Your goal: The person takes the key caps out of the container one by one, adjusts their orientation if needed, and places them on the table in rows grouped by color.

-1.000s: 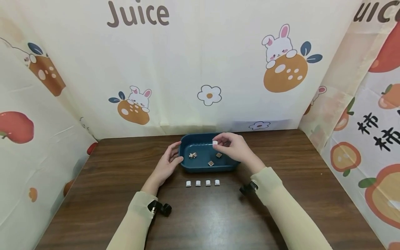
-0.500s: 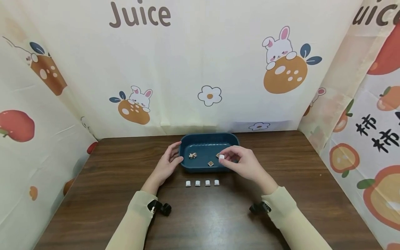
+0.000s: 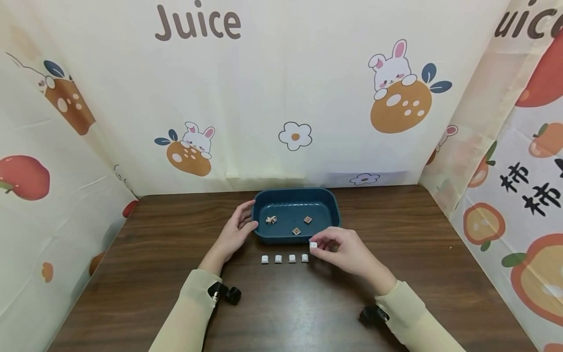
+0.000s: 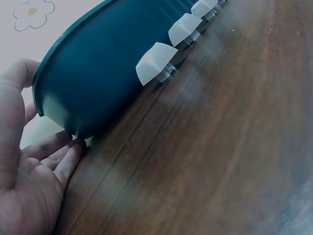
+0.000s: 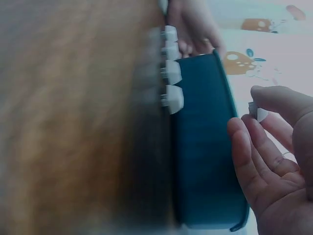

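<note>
A white keycap [image 3: 313,245] is pinched between the thumb and index fingertip of my right hand [image 3: 342,250], just off the front right of the blue tray [image 3: 281,240]. In the right wrist view the keycap [image 5: 253,110] shows grey and white at the fingertips. My left hand [image 3: 234,233] holds the tray's left end, thumb at the front corner and index finger at the rear. Several white keycaps [image 3: 292,258] stand in a row before the tray, stems down as the left wrist view shows. Small tan and brown square pieces [image 3: 308,220] lie inside the tray.
The brown wooden table [image 3: 281,313] runs back to a printed cloth backdrop [image 3: 246,98]. A black wrist camera [image 3: 233,295] sits by the left cuff, another wrist camera [image 3: 371,315] by the right cuff.
My right hand has come from above the tray's middle out over its front right edge, toward me, carrying the white keycap. The left hand stays at the tray's left end.
</note>
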{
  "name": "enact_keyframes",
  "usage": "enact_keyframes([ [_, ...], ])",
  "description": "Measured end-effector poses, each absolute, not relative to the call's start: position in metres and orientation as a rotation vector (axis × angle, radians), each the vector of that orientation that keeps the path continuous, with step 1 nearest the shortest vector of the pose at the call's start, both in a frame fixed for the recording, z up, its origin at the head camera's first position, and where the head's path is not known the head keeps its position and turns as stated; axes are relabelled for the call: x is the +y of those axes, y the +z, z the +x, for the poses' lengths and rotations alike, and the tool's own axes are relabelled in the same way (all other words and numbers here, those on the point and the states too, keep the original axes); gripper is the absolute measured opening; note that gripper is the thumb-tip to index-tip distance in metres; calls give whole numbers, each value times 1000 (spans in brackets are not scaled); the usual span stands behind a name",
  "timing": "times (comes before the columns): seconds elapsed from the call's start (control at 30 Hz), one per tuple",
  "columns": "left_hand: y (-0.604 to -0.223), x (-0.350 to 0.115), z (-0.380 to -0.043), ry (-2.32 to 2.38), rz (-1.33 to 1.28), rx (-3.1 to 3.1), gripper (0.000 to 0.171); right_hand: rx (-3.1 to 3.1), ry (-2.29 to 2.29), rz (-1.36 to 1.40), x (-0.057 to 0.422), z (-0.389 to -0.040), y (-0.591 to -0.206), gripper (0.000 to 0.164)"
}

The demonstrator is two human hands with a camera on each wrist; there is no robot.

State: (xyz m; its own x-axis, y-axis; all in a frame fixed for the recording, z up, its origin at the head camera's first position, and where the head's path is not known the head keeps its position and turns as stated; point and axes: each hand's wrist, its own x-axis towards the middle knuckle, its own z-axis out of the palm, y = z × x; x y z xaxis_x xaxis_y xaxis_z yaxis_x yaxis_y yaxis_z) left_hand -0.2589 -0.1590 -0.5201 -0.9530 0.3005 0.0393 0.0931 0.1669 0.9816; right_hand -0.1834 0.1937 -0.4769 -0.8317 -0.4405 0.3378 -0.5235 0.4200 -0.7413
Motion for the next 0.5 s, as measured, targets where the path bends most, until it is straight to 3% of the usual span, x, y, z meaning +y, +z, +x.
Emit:
enact_keyframes([
  [0.5, -521, -159, -260, 1887, 382, 2272, 62, -2719, 1251, 836, 204, -181, -497, 16],
])
